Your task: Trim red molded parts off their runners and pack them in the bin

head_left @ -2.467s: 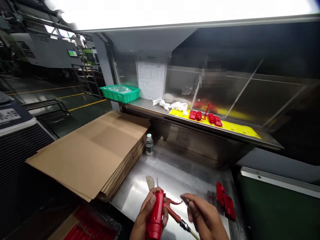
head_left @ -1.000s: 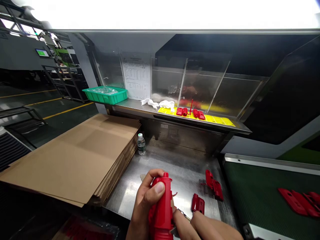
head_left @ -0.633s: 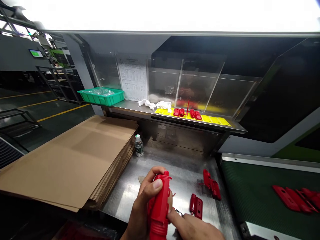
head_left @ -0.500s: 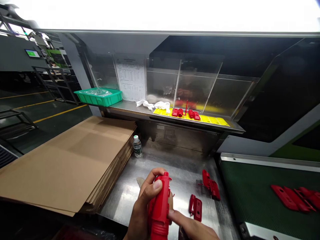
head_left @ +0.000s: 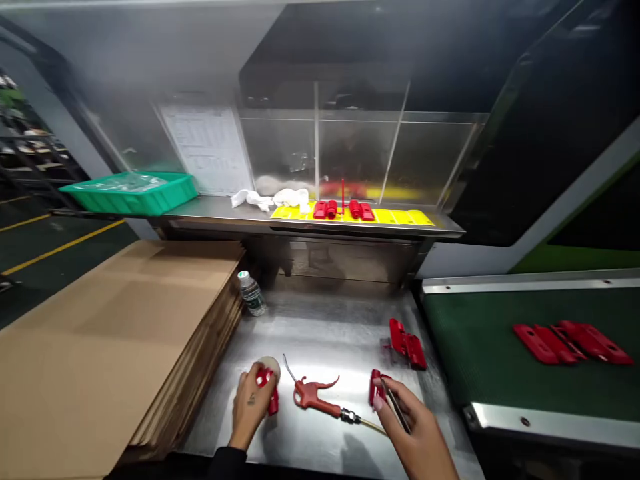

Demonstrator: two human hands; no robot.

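My left hand (head_left: 251, 402) is closed around a red plastic part (head_left: 273, 400) low over the metal bench, beside a round pale disc (head_left: 271, 365). Fingers cover much of that part. My right hand (head_left: 417, 423) keeps a slim dark metal tool (head_left: 397, 407) in its grip; its exact kind is unclear. The right thumb and fingertips also touch a second red plastic part (head_left: 375, 385) on the bench. Between the hands lies an orange-red air blow gun (head_left: 315, 396) with a bent nozzle and a hose running toward the right hand.
Cardboard sheets (head_left: 120, 320) are stacked at left, beside a water bottle (head_left: 252, 293). Another red part (head_left: 407, 344) lies at the bench's right. More red parts (head_left: 570, 341) sit on the green conveyor (head_left: 465, 327). The back shelf (head_left: 210, 208) bears a green tray (head_left: 133, 197), white cloths and red pieces.
My hands have moved apart: the left carried the red part down to the left, the right reached to another on the right. The blow gun now shows. The view has turned and lowered.
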